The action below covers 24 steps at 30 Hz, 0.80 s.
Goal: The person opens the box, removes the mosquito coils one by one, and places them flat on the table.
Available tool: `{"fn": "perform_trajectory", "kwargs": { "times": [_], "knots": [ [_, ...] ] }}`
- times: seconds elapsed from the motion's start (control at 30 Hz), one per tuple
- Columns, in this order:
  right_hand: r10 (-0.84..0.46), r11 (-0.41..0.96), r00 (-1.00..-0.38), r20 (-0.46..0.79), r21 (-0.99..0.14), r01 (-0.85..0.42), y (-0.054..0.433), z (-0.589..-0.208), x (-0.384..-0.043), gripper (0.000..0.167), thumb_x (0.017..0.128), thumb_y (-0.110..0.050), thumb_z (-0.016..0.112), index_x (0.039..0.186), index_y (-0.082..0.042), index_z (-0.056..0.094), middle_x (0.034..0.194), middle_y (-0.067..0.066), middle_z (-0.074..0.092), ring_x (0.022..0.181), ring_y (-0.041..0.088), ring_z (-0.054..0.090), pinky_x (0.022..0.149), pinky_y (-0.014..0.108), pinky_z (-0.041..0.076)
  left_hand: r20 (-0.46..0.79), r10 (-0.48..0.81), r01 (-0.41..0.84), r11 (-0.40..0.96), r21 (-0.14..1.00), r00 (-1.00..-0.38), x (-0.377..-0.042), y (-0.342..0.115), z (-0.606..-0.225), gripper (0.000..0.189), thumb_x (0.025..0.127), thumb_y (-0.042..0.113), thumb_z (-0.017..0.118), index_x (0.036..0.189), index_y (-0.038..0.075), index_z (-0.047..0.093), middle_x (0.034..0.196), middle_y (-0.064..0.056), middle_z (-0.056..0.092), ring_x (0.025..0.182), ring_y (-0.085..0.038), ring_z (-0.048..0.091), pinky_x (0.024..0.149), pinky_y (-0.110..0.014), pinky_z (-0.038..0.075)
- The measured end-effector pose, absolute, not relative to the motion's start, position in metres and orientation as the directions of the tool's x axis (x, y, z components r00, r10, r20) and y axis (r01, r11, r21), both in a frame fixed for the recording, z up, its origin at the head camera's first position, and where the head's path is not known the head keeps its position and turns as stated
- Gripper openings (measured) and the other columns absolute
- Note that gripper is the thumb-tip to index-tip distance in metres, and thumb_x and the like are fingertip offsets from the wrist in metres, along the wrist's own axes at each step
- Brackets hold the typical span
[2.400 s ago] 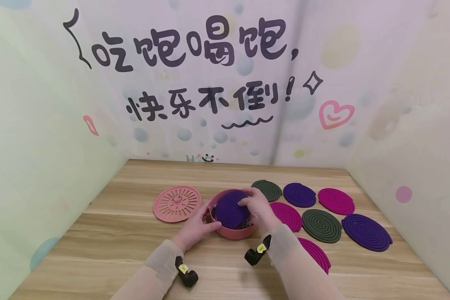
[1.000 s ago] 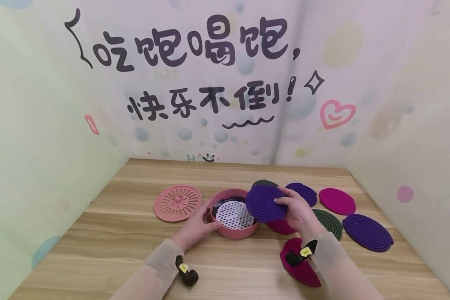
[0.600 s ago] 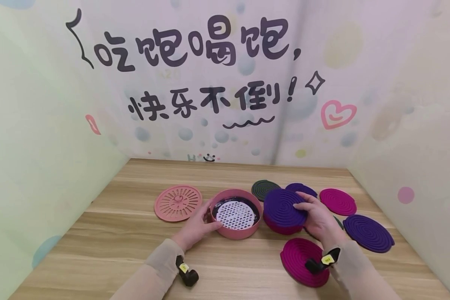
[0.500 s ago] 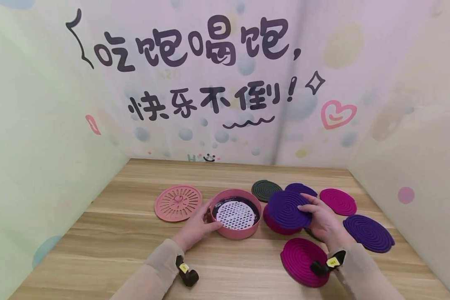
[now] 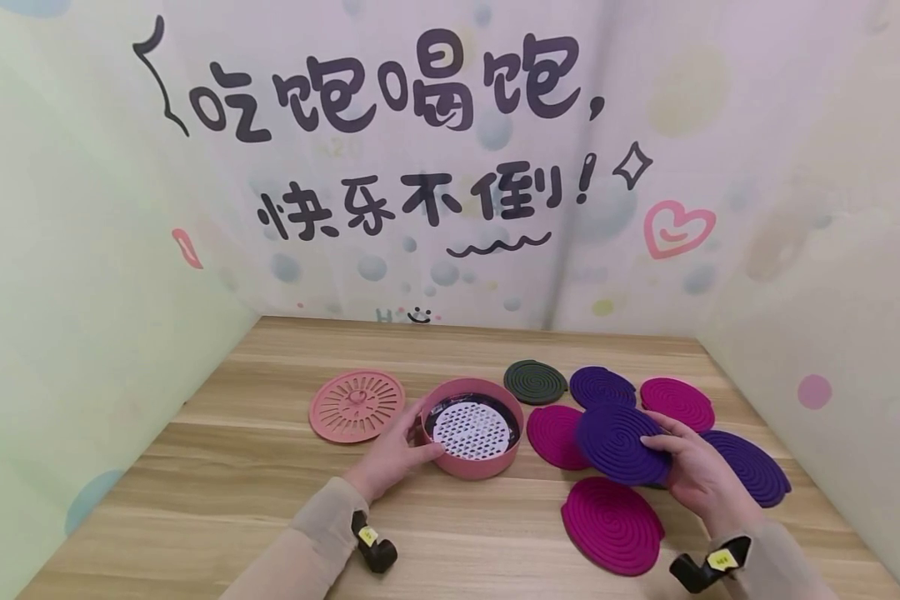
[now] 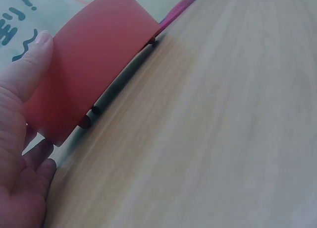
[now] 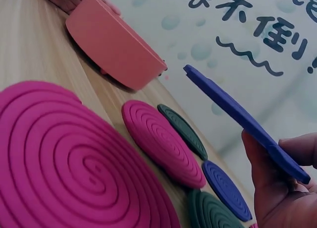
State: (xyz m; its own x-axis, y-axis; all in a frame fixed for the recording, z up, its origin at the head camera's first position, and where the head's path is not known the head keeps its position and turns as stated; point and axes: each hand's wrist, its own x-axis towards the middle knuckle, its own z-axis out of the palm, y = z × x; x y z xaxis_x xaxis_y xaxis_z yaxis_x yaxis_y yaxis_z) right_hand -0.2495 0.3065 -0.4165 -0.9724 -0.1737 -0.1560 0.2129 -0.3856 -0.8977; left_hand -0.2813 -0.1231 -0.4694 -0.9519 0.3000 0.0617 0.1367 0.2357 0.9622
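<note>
My left hand [image 5: 392, 463] holds the side of a round pink mosquito coil box [image 5: 474, 468], thumb on its near wall and fingers on its left. A white perforated plate [image 5: 471, 430] on a dark lining shows inside. The left wrist view shows the thumb flat on the pink wall [image 6: 94, 59]. My right hand [image 5: 701, 475] pinches a purple mosquito coil [image 5: 617, 443] by its right edge, thumb on top. The coil hangs tilted above the other coils, hiding most of a green one. In the right wrist view it is seen edge-on [image 7: 242, 120].
A slotted pink lid [image 5: 356, 407] lies left of the box. Flat on the table at right are magenta coils [image 5: 613, 527] [image 5: 557, 435] [image 5: 677, 404], a green coil [image 5: 535, 382] and purple coils [image 5: 602, 387] [image 5: 753, 468]. A printed curtain [image 5: 420, 275] stands behind.
My right hand has carried the purple coil out of the pink box and off to the right, uncovering the perforated plate. The left hand has stayed on the box.
</note>
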Motion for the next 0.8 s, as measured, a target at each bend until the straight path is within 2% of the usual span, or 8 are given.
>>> {"fn": "perform_trajectory", "kwargs": {
  "times": [0.17,0.5,0.63,0.8],
  "knots": [
    [-0.206,-0.422,-0.969,-0.138,-0.881,0.215,0.324,-0.424,-0.242,0.041,0.097,0.005,0.042,0.105,-0.027,0.066,0.099,-0.005,0.067,0.084,0.009,0.066,0.071,0.024,0.055,0.064,0.298,0.145,0.259,0.955,-0.952,-0.284,-0.125,-0.472,0.084,0.082,0.029,0.077,0.151,0.025,0.031,0.152,-0.007,0.035,0.140,-0.029,0.030,0.114,-0.048,0.024],
    [-0.284,-0.390,-0.946,-0.153,-0.883,0.260,0.362,-0.435,-0.223,0.047,0.099,0.004,0.038,0.108,-0.029,0.070,0.104,-0.006,0.068,0.088,0.009,0.066,0.074,0.025,0.055,0.058,0.290,0.137,0.261,0.955,-0.955,-0.286,-0.127,-0.474,0.085,0.081,0.033,0.078,0.151,0.025,0.031,0.152,-0.005,0.035,0.140,-0.027,0.030,0.114,-0.047,0.024],
    [-0.388,-0.353,-0.909,-0.151,-0.887,0.298,0.379,-0.441,-0.218,0.050,0.100,0.003,0.034,0.112,-0.031,0.070,0.106,-0.005,0.067,0.091,0.011,0.066,0.077,0.026,0.055,0.045,0.283,0.125,0.270,0.955,-0.958,-0.284,-0.129,-0.473,0.085,0.081,0.034,0.078,0.151,0.027,0.031,0.152,-0.005,0.034,0.140,-0.028,0.030,0.114,-0.047,0.023],
    [-0.540,-0.294,-0.829,-0.145,-0.890,0.348,0.401,-0.449,-0.215,0.056,0.100,0.003,0.028,0.119,-0.032,0.067,0.108,-0.002,0.068,0.094,0.012,0.066,0.081,0.027,0.055,0.040,0.282,0.118,0.267,0.956,-0.959,-0.283,-0.129,-0.473,0.084,0.082,0.033,0.077,0.151,0.027,0.030,0.152,-0.006,0.034,0.140,-0.030,0.029,0.113,-0.049,0.024]
  ]
}}
